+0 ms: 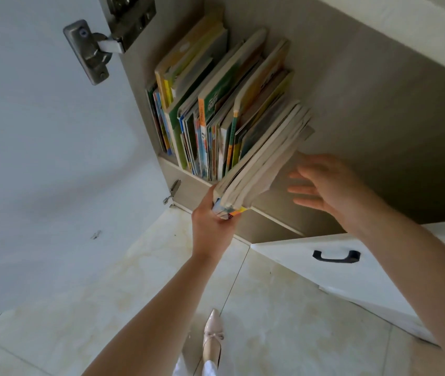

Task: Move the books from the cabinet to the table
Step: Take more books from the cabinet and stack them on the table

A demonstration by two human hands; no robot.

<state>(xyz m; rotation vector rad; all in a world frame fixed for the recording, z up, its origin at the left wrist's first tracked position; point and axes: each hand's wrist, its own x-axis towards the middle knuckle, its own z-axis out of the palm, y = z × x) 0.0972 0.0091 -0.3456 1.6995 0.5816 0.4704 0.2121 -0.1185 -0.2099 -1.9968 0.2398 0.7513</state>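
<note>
Bare forearms, white trousers (182, 367), one pale pointed shoe (212, 335) (bow-trimmed).

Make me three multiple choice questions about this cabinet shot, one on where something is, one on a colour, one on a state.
1. Where is the bundle of books that the left hand holds?
A. flat on the floor
B. tilted out over the shelf edge
C. on the drawer

2. What colour is the drawer handle?
A. black
B. gold
C. red

3. How is the right hand?
A. in a fist
B. pinching a book
C. open, fingers spread

Answers:
1 B, the bundle leans out of the cabinet with its lower end in the left grip.
2 A, the handle is dark against the white drawer.
3 C, the fingers are straight beside the bundle and hold nothing.
</note>
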